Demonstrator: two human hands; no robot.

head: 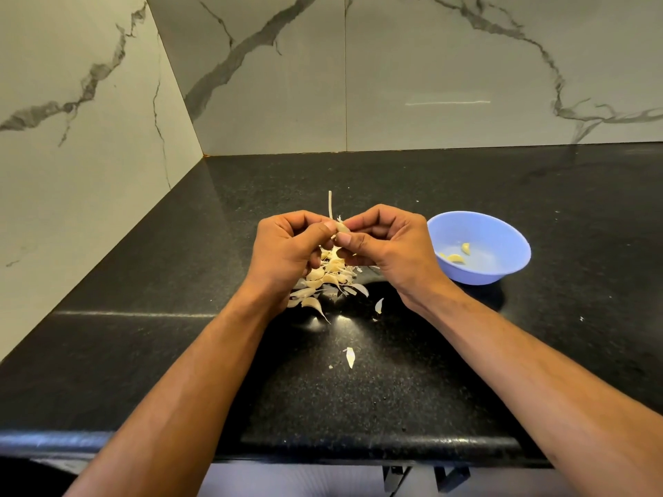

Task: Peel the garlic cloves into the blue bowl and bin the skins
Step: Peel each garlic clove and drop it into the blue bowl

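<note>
- We have a small pale garlic clove with papery skin (342,227) raised above the black speckled stone worktop (394,382), between both hands.
- Left hand (287,249): grip is curled, thumb and fingertips pinching the clove from the left.
- Right hand (387,245): grip is curled too, thumb and forefinger pinching the same clove from the right; it looks mid-peel, but we cannot tell how much skin is off.
- Round light-blue plastic bowl (502,245) sits on the worktop just right of the right hand, apart from it.
- A few yellowish peeled cloves (455,258) lie in the bowl, so we judge only a small share done.
- A loose heap of unpeeled cloves and dry skins (324,278) lies on the worktop right under the hands; cloves and skins are mixed and hard to count.
- A thin pale dry stalk (330,204) sticks up behind the hands.
- Stray skin flakes (350,356) lie nearer us on the worktop.
- No bin in view; skins are not yet binned.
- We judge early stage: most peeling left, then the skin clean-up.
</note>
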